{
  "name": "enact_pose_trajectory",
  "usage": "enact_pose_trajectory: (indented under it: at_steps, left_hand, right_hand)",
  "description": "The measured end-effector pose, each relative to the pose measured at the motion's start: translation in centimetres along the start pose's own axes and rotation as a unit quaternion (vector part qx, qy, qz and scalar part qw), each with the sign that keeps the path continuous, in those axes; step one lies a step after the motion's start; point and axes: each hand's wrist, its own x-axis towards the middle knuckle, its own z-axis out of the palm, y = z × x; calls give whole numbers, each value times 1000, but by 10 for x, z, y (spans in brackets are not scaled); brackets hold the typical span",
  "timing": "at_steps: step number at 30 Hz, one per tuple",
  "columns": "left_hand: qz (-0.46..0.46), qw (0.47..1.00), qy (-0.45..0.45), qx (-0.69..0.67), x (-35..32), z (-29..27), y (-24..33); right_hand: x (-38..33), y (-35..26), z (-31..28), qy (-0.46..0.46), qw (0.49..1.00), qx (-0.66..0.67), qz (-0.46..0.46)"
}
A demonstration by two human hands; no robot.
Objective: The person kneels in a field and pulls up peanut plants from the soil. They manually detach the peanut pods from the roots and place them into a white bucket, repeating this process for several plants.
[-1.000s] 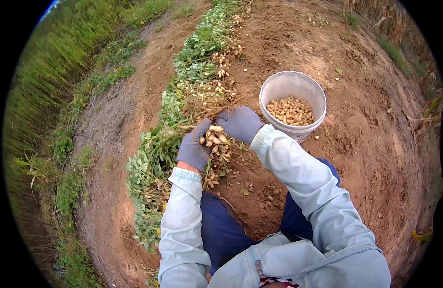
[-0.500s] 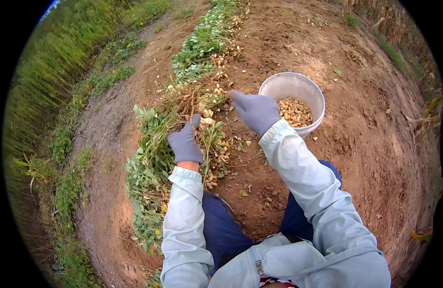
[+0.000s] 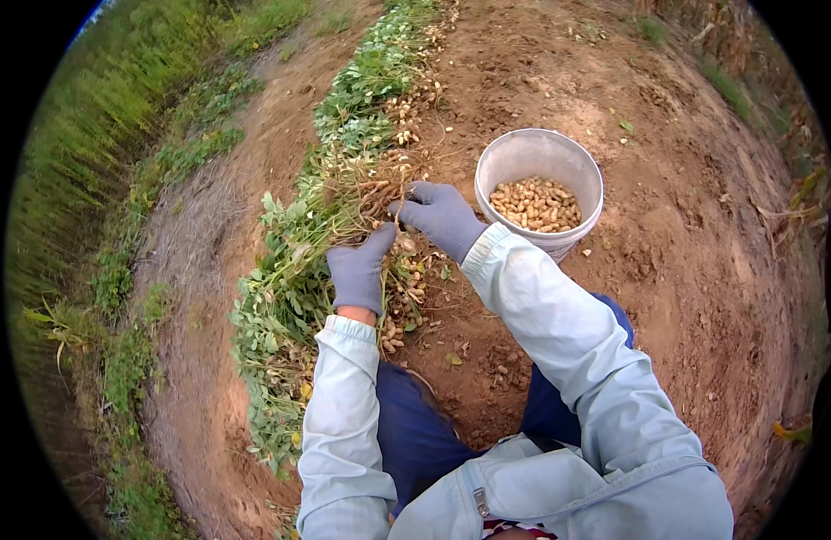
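Observation:
My left hand [image 3: 357,274], in a grey glove, is closed around the stems of an uprooted peanut plant [image 3: 303,247], just below its brown roots [image 3: 372,200]. My right hand [image 3: 447,220], gloved alike, is at the right side of those roots with thumb and fingers pinched together; whatever sits between the fingertips is too small to make out. Close by on the right stands a white bucket [image 3: 521,155], partly filled with peanuts in their shells [image 3: 537,205]. More peanuts [image 3: 393,335] hang or lie below my hands, along the edge of the leaves.
A row of pulled peanut plants [image 3: 370,85] runs away from me over brown soil [image 3: 685,234]. Tall green weeds [image 3: 100,135] border the left side, dry stalks [image 3: 798,117] the right. My knees, in blue trousers [image 3: 415,423], are either side of bare dirt.
My right hand has moved left from beside the bucket to the roots and pinched there. The left hand has shifted slightly right, still holding the plant.

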Motion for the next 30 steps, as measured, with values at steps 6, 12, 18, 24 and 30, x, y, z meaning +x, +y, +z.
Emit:
enact_pose_trajectory:
  at_steps: [6, 12, 18, 24, 30]
  left_hand:
    - [-7, 997, 32, 74, 1, -1, 0]
    - [-29, 997, 65, 38, 9, -5, -4]
    - [-9, 1000, 28, 1, 12, -6, -7]
    - [-71, 997, -14, 7, 12, -20, -6]
    - [-136, 986, -69, -69, 0, -18, 7]
  right_hand:
    - [-8, -23, -2, 53, 968, -238, -68]
    - [-7, -10, -6, 9, 990, -135, -40]
    - [-4, -11, -6, -123, 991, -57, 16]
    - [-14, -16, -2, -178, 982, -52, 26]
    - [-18, -22, -20, -250, 967, 11, 43]
